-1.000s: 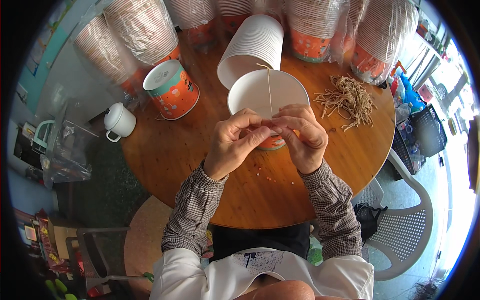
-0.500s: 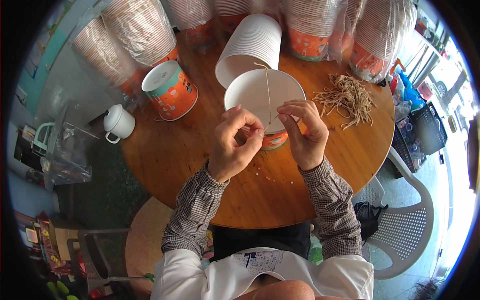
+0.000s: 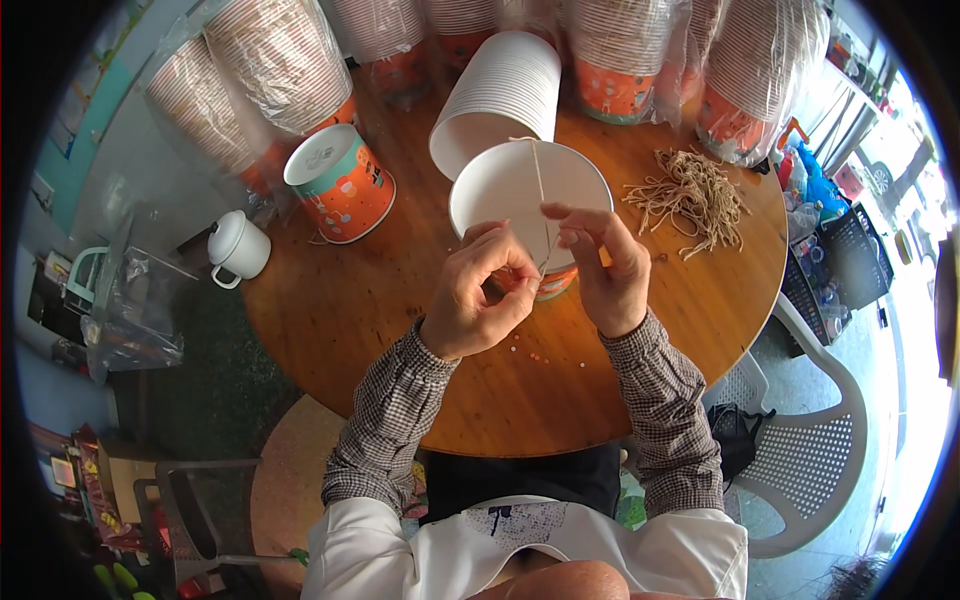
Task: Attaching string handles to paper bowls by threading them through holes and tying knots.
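Note:
A paper bucket [image 3: 485,185], white inside and orange outside, stands upright in front of me. A thin tan string [image 3: 540,180] stretches from its far rim across the mouth to the near rim. My left hand [image 3: 485,290] pinches this string close to the near rim, its thumb and forefinger pressed together. Just to the right, my right hand [image 3: 608,270] has thumb and fingers closed around a short end of the string, its fingertips over the bucket's mouth. The near outer wall is partly hidden behind my left hand.
A heap of loose strings [image 3: 695,200] lies to the right on the round wooden table [image 3: 400,370]. An orange bucket [image 3: 345,190] stands upside down at left, near a white enamel mug [image 3: 240,248]. Nested white buckets [image 3: 500,95] lie behind; wrapped stacks [image 3: 280,65] line the far edge.
My left hand has shifted slightly right along the near rim. My right hand has moved a little left, its fingers less curled. The bucket has moved very slightly.

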Motion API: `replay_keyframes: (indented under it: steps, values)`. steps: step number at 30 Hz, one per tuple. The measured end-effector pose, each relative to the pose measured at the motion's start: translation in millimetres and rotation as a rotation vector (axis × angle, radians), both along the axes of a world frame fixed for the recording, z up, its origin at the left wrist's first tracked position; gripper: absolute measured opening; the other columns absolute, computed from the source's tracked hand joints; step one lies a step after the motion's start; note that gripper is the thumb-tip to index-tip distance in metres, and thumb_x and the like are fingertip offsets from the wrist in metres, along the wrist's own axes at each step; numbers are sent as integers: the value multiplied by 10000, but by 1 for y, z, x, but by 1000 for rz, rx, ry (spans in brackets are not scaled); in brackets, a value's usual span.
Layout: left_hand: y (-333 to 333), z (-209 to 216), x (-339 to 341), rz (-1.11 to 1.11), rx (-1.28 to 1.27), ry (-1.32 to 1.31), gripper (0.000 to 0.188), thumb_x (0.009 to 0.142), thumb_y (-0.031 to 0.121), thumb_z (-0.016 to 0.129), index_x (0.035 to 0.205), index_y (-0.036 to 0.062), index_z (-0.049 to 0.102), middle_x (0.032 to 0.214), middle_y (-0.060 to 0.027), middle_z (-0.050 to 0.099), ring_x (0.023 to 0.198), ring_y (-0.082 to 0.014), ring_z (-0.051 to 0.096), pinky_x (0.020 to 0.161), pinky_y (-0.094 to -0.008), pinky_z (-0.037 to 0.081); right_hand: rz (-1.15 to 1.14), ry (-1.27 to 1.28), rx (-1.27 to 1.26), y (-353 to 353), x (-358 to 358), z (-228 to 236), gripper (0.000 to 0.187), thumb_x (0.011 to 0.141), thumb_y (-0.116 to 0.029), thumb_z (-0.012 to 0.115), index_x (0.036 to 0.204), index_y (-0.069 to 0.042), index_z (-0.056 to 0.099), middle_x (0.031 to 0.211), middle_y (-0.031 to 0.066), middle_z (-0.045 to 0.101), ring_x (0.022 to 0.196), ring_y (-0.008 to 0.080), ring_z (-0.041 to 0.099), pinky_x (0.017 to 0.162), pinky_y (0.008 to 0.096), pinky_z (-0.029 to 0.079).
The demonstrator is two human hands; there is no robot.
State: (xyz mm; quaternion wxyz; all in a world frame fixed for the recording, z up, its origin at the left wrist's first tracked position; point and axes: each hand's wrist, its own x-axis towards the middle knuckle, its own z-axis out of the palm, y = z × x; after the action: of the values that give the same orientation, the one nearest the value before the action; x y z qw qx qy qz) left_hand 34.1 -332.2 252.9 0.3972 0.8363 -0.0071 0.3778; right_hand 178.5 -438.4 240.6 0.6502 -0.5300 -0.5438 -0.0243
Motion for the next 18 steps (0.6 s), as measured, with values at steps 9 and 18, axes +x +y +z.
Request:
replay_keyframes:
  steps: [9, 18]
  values:
    - [-14, 4, 7, 221, -5, -25, 208, 743, 80, 769, 910, 74, 646, 677, -1, 555, 622, -140, 569, 917, -367, 428, 32, -141, 24, 0, -1, -5, 136, 859, 52, 558, 959, -39, 574, 815, 87, 661, 704, 243, 654, 607, 305, 509]
    - [-18, 0, 7, 446, 412, -101, 174, 743, 47, 750, 902, 90, 693, 690, 8, 608, 646, -150, 589, 853, -347, 427, 12, -216, 16, -3, -5, 0, 195, 827, 54, 614, 1004, -27, 620, 773, 87, 654, 673, 232, 657, 584, 307, 523]
